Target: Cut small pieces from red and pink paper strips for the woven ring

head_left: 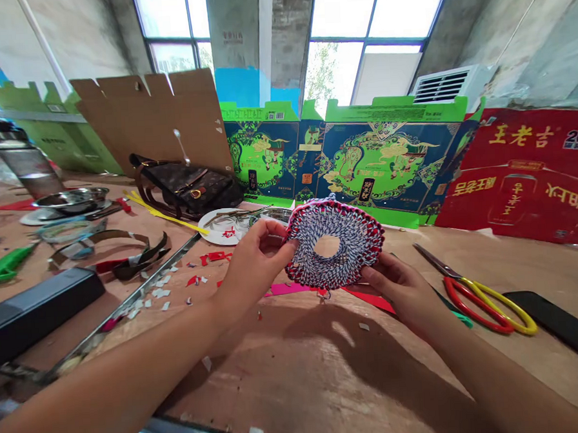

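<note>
Between my two hands a round crocheted piece (305,248) is held up above the table, its flat side facing me. It is blue-grey and white with a red and pink edge and a hole in the middle. My left hand (262,253) pinches its left rim between thumb and fingers. On the lower right rim, my right hand (394,282) grips with the thumb in front, the fingers partly hidden behind. A short loose thread hangs from the bottom edge. Below and behind it lie pink and red strips (287,288) on the wooden table (297,371).
Scissors (477,297) with red and yellow handles and a black phone-like object (561,325) lie at right. A white plate (217,230), a brown handbag (191,189) and a dark box (42,313) are left. Cardboard panels (266,156) stand along the back. Paper scraps litter the left middle.
</note>
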Demonstrator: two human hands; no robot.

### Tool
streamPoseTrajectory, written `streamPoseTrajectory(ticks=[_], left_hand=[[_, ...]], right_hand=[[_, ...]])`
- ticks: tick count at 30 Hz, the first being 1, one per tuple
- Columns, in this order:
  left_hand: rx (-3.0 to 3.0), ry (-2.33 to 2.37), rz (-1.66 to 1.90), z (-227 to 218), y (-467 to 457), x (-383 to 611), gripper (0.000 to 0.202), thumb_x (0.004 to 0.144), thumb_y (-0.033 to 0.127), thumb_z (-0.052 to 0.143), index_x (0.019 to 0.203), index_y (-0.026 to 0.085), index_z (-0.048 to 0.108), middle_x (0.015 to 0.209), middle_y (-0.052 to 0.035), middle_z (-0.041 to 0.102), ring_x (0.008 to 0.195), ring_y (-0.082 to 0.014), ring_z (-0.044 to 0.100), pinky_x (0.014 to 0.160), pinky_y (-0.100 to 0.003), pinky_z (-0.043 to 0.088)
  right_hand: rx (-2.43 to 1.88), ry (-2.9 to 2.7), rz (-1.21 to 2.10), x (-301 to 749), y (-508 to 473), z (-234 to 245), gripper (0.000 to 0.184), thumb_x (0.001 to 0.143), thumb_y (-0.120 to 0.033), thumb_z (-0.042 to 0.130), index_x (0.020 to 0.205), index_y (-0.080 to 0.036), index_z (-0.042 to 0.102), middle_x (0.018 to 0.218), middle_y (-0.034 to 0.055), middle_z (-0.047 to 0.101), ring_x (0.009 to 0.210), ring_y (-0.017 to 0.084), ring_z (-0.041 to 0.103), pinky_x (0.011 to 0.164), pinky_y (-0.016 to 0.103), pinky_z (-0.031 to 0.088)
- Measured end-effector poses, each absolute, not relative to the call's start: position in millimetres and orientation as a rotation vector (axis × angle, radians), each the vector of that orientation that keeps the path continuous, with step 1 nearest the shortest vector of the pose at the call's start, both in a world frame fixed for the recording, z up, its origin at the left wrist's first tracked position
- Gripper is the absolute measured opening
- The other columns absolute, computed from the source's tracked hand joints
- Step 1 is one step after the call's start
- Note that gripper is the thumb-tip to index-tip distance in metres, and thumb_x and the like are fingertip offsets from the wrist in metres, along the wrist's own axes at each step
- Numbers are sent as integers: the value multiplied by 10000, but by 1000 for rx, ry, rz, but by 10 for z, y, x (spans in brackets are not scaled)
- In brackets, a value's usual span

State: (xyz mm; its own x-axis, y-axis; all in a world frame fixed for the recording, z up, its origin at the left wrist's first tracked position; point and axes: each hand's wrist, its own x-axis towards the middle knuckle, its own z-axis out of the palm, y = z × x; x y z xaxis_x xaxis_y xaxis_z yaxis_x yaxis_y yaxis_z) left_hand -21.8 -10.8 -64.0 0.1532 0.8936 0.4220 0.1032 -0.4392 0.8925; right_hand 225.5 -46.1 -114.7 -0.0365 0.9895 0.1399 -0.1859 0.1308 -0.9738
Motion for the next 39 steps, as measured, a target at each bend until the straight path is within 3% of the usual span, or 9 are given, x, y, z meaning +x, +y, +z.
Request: streamPoseTrajectory(ticks=[8, 13, 17, 22, 30, 39], left_hand=[[1698, 955, 1327, -652, -98, -231, 225, 824, 358, 727, 909, 216, 575, 892, 8, 663, 828, -145, 644, 765, -267, 523], [1657, 860, 1392, -663, -69, -250, 258, 902, 458, 619, 895, 205, 566, 873, 1, 616, 814, -143, 601, 744, -265, 509], [1533, 820, 1329, -645, -22, -265, 321, 837, 481, 691, 953, 199, 587, 892, -13, 664, 825, -155, 621, 709, -264, 497], [1427, 725, 1250, -625, 23, -278, 374, 770, 452, 772, 1003, 194, 634, 996, -48, 730, 921, -180, 669, 788, -293, 524], [1436, 690, 1240, -602, -20, -271, 343, 754, 425, 809, 958, 200, 649, 867, 2, 708, 816, -127, 639, 730, -246, 492], [1418, 732, 1231, -592, -25, -264, 353, 737, 429, 811, 933, 205, 620, 815, 7, 674, 749, -133, 603, 657, -245, 449]], right_hand=[[-955, -1110, 1231, 2285, -446, -1153, 369, 716, -429, 864, 1027, -273, 743, 1023, 17, 767, 885, 196, 735, 787, 326, 650], [-954, -1125, 1215, 2278, -447, -1144, 353, 733, -457, 842, 1012, -263, 745, 1004, 35, 765, 893, 225, 734, 800, 367, 646], [-961, -1134, 1202, 2273, -452, -1130, 364, 719, -470, 847, 997, -257, 749, 1012, 41, 761, 882, 220, 727, 780, 364, 646], [-978, -1188, 1227, 2324, -426, -1153, 390, 741, -478, 828, 1040, -245, 736, 1072, 56, 756, 848, 217, 732, 806, 400, 643], [-958, -1203, 1256, 2343, -428, -1162, 352, 767, -452, 817, 1055, -267, 738, 1055, 34, 762, 848, 204, 732, 813, 379, 636], [-982, -1212, 1243, 2312, -437, -1137, 361, 761, -484, 809, 1049, -280, 734, 1093, 37, 757, 904, 235, 731, 817, 403, 636]])
